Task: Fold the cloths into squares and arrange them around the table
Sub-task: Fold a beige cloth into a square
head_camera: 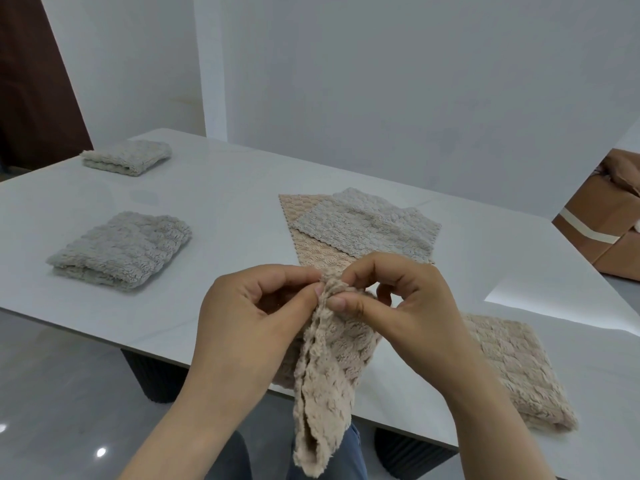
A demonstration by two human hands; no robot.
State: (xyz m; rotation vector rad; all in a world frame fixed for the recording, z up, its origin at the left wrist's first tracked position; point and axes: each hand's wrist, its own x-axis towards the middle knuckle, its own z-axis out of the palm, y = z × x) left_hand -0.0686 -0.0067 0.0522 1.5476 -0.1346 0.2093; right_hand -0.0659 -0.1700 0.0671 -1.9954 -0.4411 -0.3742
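A beige fluffy cloth (pixel 325 386) hangs doubled over the near edge of the white table (pixel 225 216). My left hand (pixel 252 320) and my right hand (pixel 405 310) both pinch its top corner together. A folded grey cloth (pixel 121 249) lies at the left. A second folded cloth (pixel 128 157) sits at the far left corner. A folded beige cloth (pixel 519 368) lies at the right near edge. Behind my hands an unfolded grey cloth (pixel 367 226) lies on an unfolded beige cloth (pixel 322 258).
A brown cardboard box (pixel 602 230) with pale tape stands beyond the table's right side. Dark ribbed table legs (pixel 152 379) show below the top. White walls rise behind, with a dark door (pixel 27 81) at the far left.
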